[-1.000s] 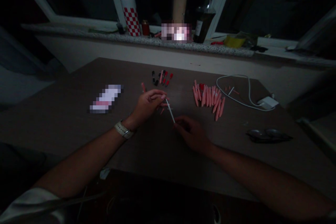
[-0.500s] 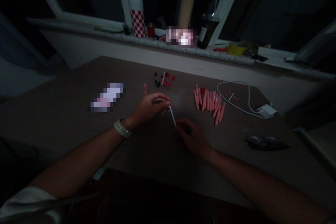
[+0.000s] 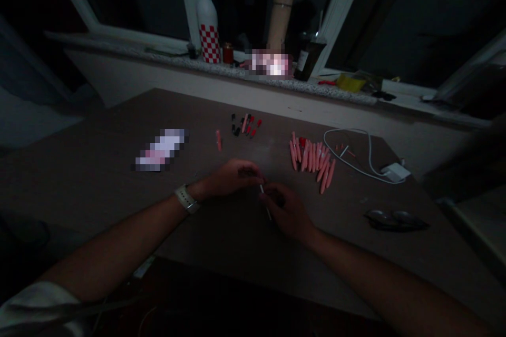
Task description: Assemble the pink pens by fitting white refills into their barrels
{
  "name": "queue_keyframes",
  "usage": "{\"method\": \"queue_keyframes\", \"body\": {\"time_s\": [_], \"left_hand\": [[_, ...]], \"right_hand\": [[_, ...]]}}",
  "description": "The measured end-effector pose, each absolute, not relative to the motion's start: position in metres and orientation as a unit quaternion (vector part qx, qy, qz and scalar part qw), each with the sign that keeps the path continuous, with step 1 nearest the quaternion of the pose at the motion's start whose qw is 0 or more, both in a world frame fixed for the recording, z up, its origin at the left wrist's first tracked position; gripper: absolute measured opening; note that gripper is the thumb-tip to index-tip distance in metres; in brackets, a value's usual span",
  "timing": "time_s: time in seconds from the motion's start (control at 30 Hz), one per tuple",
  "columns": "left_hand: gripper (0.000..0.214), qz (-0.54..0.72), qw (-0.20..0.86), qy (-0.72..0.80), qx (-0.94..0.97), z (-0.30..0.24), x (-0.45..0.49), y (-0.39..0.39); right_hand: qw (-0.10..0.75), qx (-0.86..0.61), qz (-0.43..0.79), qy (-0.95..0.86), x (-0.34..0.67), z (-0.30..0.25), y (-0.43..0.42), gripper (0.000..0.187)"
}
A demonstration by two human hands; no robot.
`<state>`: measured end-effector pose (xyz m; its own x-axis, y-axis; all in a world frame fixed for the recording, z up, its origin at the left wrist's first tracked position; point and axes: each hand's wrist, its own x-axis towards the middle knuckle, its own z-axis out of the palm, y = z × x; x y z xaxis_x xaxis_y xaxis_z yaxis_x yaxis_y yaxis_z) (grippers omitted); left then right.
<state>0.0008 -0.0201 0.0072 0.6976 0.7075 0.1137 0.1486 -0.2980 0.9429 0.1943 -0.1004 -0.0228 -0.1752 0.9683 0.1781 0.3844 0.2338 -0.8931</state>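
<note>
My left hand [image 3: 233, 178] lies curled on the brown table top [image 3: 98, 131], its fingertips at the upper end of a thin white stick [image 3: 265, 202]. My right hand [image 3: 286, 210] is closed around the stick's middle, with the lower end showing beside the fingers. Whatever the left fingers pinch is hidden. Farther off lie a single pink piece [image 3: 218, 140], a small group of black and red parts [image 3: 245, 125], and a heap of long pink pieces [image 3: 310, 158] to the right.
Several tiny pink bits lie inside a loop of white cable [image 3: 348, 160] running to a white charger [image 3: 395, 172]. Dark glasses [image 3: 395, 220] sit at the right, a blurred packet [image 3: 160, 150] at the left. Bottles stand on a stone windowsill [image 3: 190, 58] beyond the table.
My hands have come closer together and lower on the table. The white stick now slants the other way, and the pink bits under my left hand are no longer visible.
</note>
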Motion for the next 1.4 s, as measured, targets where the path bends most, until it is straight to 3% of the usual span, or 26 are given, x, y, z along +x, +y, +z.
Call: {"method": "queue_keyframes", "body": {"time_s": [0.2,0.4,0.6,0.73,0.87,0.97,1.17,1.4], "left_hand": [[0.035,0.367,0.484,0.361,0.708,0.005,-0.003,-0.01],[0.027,0.307,0.112,0.449,0.832,-0.006,-0.02,0.003],[0.019,0.249,0.016,0.442,0.861,-0.011,-0.027,0.004],[0.022,0.299,0.085,0.439,0.843,-0.006,-0.022,0.003],[0.031,0.354,0.33,0.4,0.779,0.005,-0.011,-0.005],[0.03,0.369,0.438,0.364,0.735,0.01,-0.007,-0.01],[0.028,0.379,0.532,0.335,0.679,0.011,-0.008,-0.011],[0.028,0.391,0.544,0.354,0.653,0.015,-0.007,-0.012]], "right_hand": [[0.42,-0.494,0.398,-0.649,0.193,-0.025,-0.099,0.02],[0.435,-0.504,0.412,-0.622,0.193,-0.024,-0.1,0.021],[0.435,-0.502,0.414,-0.622,0.19,-0.021,-0.101,0.021],[0.446,-0.493,0.428,-0.612,0.19,-0.02,-0.101,0.026],[0.456,-0.49,0.42,-0.613,0.192,-0.019,-0.101,0.03],[0.46,-0.487,0.42,-0.612,0.192,-0.016,-0.102,0.032],[0.45,-0.488,0.418,-0.62,0.191,-0.016,-0.102,0.032],[0.455,-0.49,0.421,-0.613,0.192,-0.019,-0.1,0.036]]}}
